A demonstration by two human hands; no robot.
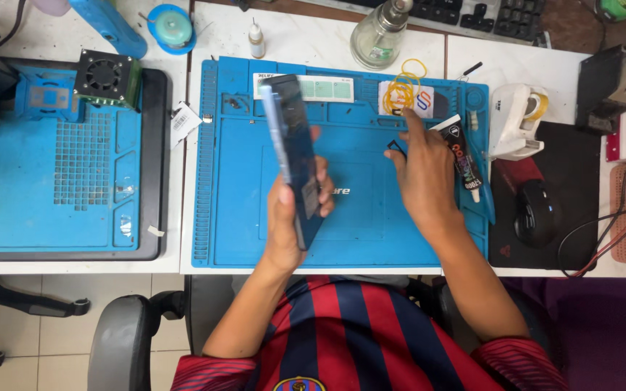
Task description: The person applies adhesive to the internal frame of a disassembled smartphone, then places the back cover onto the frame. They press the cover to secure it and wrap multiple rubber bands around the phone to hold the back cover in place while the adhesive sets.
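My left hand [293,217] grips a dark smartphone [291,145] by its lower part and holds it tilted on edge above the blue work mat [240,217]. My right hand [422,174] reaches over the mat's upper right, its index finger stretched toward a small dark part [395,147] and a card with yellow rubber bands [403,93]. A black glue tube [464,156] lies right beside that hand. The fingertips press on the mat; nothing is visibly held in them.
A glass bottle [380,36] and a small dropper bottle [256,40] stand behind the mat. To the right sit a white tape dispenser [516,119], a black mouse [535,211] on a black pad and cables. Left is a second blue mat [23,188] with a fan unit [106,76].
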